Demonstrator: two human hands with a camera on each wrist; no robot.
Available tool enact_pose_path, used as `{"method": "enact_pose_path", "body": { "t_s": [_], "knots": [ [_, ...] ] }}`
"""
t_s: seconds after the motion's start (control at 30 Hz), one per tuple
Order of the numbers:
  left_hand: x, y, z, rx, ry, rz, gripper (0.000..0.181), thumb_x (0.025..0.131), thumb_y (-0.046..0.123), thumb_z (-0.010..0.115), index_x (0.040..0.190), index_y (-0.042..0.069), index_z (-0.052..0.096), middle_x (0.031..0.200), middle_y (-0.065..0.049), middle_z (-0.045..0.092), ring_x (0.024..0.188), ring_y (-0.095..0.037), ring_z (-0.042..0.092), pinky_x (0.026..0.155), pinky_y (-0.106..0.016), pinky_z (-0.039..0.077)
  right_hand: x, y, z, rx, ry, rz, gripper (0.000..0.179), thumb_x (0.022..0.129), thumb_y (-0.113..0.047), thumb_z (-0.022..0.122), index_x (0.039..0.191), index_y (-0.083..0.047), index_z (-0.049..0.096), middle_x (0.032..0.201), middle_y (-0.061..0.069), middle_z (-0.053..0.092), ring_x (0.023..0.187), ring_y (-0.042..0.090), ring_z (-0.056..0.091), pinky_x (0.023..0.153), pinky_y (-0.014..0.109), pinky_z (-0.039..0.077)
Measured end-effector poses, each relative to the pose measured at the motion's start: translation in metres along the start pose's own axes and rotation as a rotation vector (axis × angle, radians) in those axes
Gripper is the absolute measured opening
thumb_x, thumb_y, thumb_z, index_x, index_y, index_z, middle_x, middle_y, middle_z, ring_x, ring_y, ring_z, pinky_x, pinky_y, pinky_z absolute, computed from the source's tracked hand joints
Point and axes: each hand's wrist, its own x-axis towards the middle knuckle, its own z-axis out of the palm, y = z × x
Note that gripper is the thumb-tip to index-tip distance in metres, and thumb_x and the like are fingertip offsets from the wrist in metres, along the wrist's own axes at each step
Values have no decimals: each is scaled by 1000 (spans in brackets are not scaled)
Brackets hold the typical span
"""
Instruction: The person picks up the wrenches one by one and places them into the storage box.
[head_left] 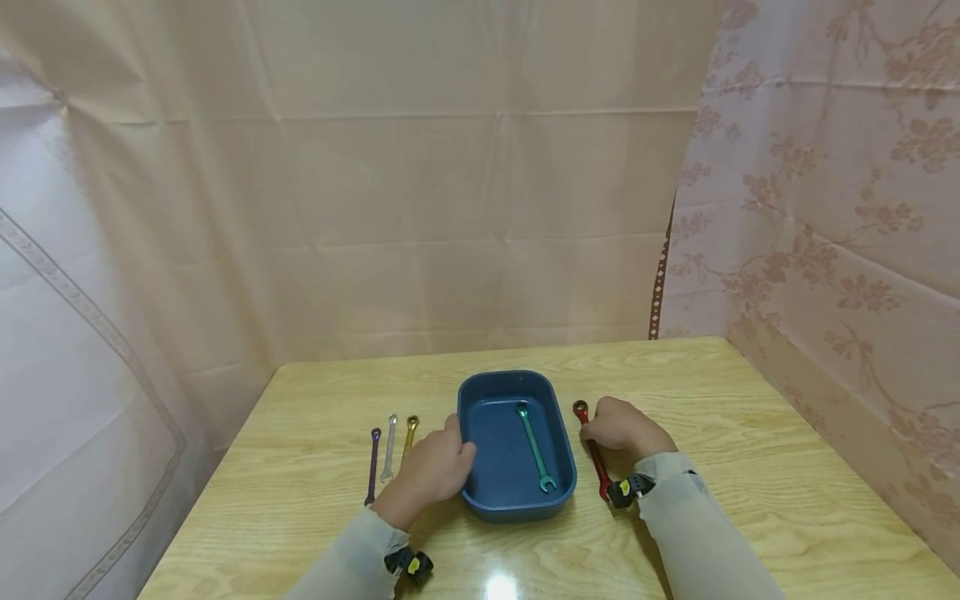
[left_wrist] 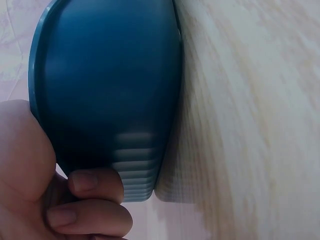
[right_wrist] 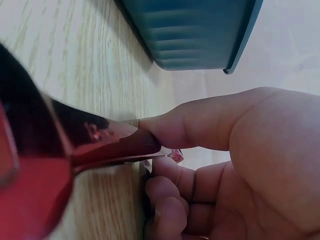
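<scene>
My right hand [head_left: 626, 427] pinches a red combination wrench [head_left: 597, 458] between thumb and fingers, to the right of a blue plastic bin [head_left: 510, 510]. Seen from the right wrist, the shaft of the red wrench [right_wrist: 102, 135] runs low over the wood, its open end large and close to the camera. At the bin's left side, my left hand [head_left: 437, 462] grips the wall, thumb by the rim and fingers [left_wrist: 92, 215] curled against the outside. Inside the bin lies a green combination wrench [head_left: 534, 446], open end toward me.
Left of the bin, a purple wrench [head_left: 372, 467], a silver wrench [head_left: 389, 450] and a gold wrench [head_left: 410, 435] lie side by side, the gold one partly behind my left hand. All stand on a light wooden table [head_left: 337, 387], with a beige curtain [head_left: 450, 183] behind it.
</scene>
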Motion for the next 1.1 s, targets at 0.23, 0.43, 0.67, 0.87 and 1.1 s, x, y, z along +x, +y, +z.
{"method": "enact_pose_path", "body": {
  "t_s": [0.23, 0.43, 0.67, 0.87, 1.1],
  "knots": [
    [0, -1, 0, -5, 1, -2, 66, 105, 27, 40, 155, -13, 27, 84, -9, 61, 64, -19, 57, 54, -36, 41, -1, -3, 0, 11, -2, -6, 37, 85, -17, 67, 53, -16, 47, 56, -6, 28, 51, 13, 30, 53, 28, 32],
    [2, -2, 0, -3, 9, 2, 65, 104, 27, 41, 155, -13, 27, 92, -12, 64, 69, -20, 58, 57, -36, 42, -1, -5, -1, 8, 19, -16, 36, 84, -15, 67, 53, -15, 48, 56, -6, 28, 52, 14, 31, 53, 29, 32],
    [1, -2, 2, -8, -6, -12, 65, 105, 28, 41, 154, -11, 28, 86, -10, 62, 69, -20, 59, 57, -36, 43, 0, -3, 0, -16, 34, -12, 40, 86, -17, 70, 52, -16, 48, 54, -6, 28, 51, 14, 31, 53, 29, 33],
    [3, -1, 3, 1, 4, -13, 65, 105, 29, 41, 155, -11, 29, 82, -7, 59, 65, -19, 57, 54, -35, 42, 1, -1, -2, -56, 54, -28, 44, 89, -19, 72, 52, -17, 47, 53, -7, 27, 50, 12, 28, 52, 28, 31],
    [8, 1, 5, 8, 16, -8, 64, 105, 31, 41, 154, -9, 32, 83, -7, 61, 65, -19, 59, 55, -35, 43, -2, -1, -7, -70, 63, -25, 45, 89, -20, 73, 54, -18, 46, 55, -7, 26, 50, 12, 30, 53, 29, 32]
  ]
}}
